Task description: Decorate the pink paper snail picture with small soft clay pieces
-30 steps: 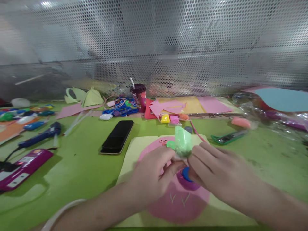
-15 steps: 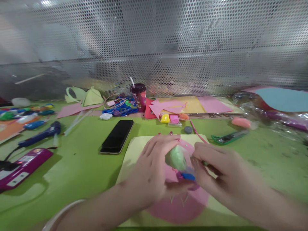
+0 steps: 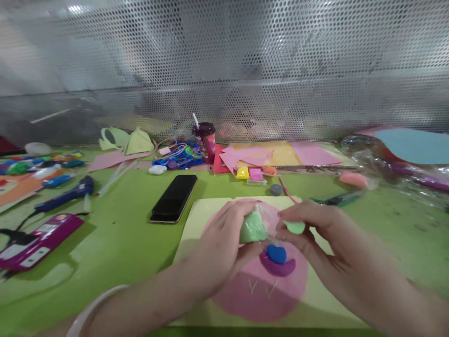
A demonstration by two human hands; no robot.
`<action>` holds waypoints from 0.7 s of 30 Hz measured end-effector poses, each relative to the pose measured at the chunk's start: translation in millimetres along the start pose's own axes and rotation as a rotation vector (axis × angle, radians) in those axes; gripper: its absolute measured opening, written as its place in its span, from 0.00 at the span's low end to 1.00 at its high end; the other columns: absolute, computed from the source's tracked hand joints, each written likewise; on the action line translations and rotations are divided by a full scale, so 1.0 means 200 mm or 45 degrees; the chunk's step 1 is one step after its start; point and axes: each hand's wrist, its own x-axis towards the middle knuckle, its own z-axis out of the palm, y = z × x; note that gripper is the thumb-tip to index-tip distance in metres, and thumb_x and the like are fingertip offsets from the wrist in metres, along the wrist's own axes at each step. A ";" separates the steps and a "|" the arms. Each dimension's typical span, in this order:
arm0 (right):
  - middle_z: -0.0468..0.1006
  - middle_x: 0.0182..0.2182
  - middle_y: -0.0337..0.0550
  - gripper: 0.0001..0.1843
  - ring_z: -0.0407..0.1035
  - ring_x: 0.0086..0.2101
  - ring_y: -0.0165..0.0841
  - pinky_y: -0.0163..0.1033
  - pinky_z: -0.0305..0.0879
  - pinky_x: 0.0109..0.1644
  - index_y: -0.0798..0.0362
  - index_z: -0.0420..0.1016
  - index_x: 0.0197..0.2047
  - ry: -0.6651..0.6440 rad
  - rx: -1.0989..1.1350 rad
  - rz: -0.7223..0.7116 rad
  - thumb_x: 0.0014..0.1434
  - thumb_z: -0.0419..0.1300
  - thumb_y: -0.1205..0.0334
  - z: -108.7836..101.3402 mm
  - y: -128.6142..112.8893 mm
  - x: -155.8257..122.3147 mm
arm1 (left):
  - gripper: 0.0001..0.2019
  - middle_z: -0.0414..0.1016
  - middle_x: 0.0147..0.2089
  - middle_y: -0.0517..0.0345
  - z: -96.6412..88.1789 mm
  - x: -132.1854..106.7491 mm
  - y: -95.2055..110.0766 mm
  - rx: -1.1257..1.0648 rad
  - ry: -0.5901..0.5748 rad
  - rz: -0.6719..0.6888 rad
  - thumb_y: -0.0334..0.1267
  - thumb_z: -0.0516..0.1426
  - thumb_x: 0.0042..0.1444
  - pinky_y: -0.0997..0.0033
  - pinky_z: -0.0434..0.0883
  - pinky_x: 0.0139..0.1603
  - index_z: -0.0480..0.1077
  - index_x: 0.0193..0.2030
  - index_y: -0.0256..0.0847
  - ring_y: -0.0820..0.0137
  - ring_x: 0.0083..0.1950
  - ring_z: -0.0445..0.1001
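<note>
My left hand (image 3: 224,234) is closed round a clear plastic bag of light green clay (image 3: 254,227). Between the thumb and fingers of my right hand (image 3: 315,234) is a small piece of green clay (image 3: 295,227), close to the mouth of the bag. Beneath both hands lies a pink paper circle (image 3: 259,299) on a pale yellow sheet (image 3: 192,224). A blue clay lump (image 3: 277,254) rests on a purple curved clay piece (image 3: 278,268) on the circle. Two small V-shaped marks show lower on it.
Left of the sheet lies a black phone (image 3: 174,198). Farther left are a glue gun (image 3: 66,194) and a magenta power strip (image 3: 42,241). A lidded cup (image 3: 205,142) stands at the back near blue scissors (image 3: 184,161). A green cutter (image 3: 340,198) lies right, partly behind my right hand.
My right hand has turned and drawn slightly away from the bag, and the green piece in its fingers now shows. The blue and purple clay is less covered.
</note>
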 end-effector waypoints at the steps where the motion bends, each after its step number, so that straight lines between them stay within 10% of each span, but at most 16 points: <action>1: 0.76 0.32 0.36 0.08 0.71 0.32 0.27 0.29 0.70 0.35 0.48 0.65 0.44 -0.008 -0.010 -0.047 0.63 0.52 0.69 0.00 0.00 0.01 | 0.16 0.71 0.50 0.47 0.00 0.00 0.00 -0.011 0.007 -0.003 0.37 0.54 0.60 0.59 0.71 0.50 0.57 0.53 0.39 0.62 0.52 0.71; 21: 0.77 0.32 0.37 0.08 0.67 0.35 0.30 0.36 0.68 0.35 0.48 0.71 0.38 0.025 0.059 -0.213 0.59 0.58 0.72 -0.02 0.03 0.04 | 0.18 0.69 0.53 0.47 0.00 -0.01 -0.02 0.007 -0.071 0.160 0.36 0.53 0.62 0.58 0.67 0.55 0.55 0.57 0.40 0.62 0.56 0.67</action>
